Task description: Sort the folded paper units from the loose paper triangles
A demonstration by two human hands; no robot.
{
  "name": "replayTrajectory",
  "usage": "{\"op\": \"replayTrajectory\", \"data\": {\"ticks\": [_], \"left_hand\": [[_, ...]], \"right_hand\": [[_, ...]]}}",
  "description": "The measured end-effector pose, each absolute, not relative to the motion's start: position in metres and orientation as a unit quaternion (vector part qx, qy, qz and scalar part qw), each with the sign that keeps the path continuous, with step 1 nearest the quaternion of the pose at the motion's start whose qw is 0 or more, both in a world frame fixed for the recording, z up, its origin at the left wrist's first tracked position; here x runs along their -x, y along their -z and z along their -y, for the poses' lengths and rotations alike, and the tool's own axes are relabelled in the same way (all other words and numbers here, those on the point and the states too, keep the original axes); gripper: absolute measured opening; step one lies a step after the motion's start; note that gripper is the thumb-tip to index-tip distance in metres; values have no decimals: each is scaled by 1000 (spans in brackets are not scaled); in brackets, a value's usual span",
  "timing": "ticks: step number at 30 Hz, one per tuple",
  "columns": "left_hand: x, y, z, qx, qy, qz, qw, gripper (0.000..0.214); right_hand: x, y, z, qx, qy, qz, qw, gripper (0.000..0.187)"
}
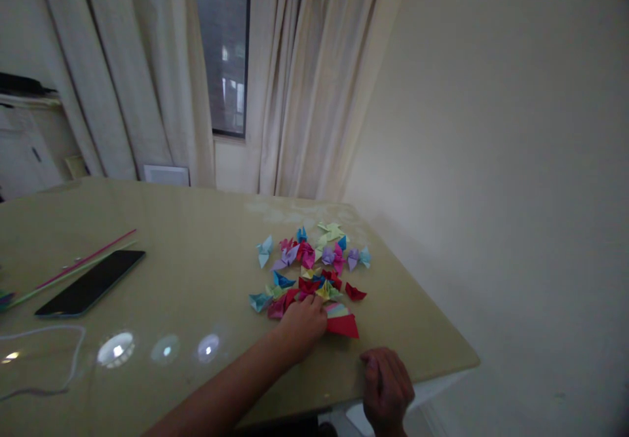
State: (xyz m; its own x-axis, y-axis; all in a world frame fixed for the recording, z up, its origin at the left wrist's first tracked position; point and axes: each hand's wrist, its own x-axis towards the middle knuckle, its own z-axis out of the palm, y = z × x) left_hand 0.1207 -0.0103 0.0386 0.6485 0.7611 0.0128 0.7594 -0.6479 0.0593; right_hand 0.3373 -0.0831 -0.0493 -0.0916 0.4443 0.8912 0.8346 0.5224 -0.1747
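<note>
My left hand (303, 324) reaches into a spread of small folded-paper pieces, its fingers bent down among them. The fingertips are partly hidden, so what they grip is unclear. Close around them lie a dark red folded piece (278, 307), a light blue one (259, 302) and a yellow one (328, 291). Just right of this hand is a fanned stack of coloured paper (343, 324), red on its near side. My right hand (387, 384) rests at the table's near edge, its fingers curled in with nothing visible in them.
Farther back on the table (196, 240) sit more folded pieces, among them a pale green one (332, 231) and a purple one (286, 257). At the left lie a black phone (93, 285), thin pink and green sticks (101, 251) and a white cord (76, 355). A wall (491, 162) stands at the right.
</note>
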Motion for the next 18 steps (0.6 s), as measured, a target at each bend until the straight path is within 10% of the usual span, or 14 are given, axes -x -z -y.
{"op": "replayTrajectory", "data": {"ticks": [18], "left_hand": [[-126,-28,4,-890,-154,-429,11,28]], "right_hand": [[-333,36,83,427,166,732,505,24]]}}
